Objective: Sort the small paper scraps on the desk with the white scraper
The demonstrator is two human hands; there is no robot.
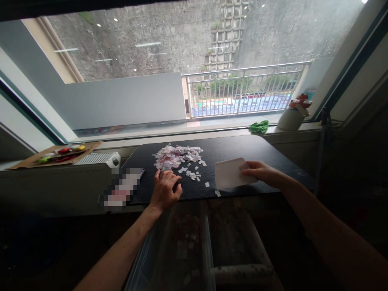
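Note:
A heap of small whitish and pinkish paper pieces [176, 155] lies on the black tabletop [242, 146]. Loose pieces [193, 175] are scattered to the right of it. At the heap's near edge is my left hand [166, 189], palm down, its fingers bent and a little apart, the thumb out to the right. It appears to hold nothing. My right hand [261, 171] grips the right side of a thin white rectangular tray or plate with rounded corners [229, 173], tilted up over the table. Its other face is hidden.
Below the table's near edge stands a clear plastic bin [209, 242] with some paper pieces inside. A blurred-out object [123, 190] lies at the table's left. On the sill are a green cloth [259, 127] and a pale jug [292, 117]. A radiator [98, 159] sits left.

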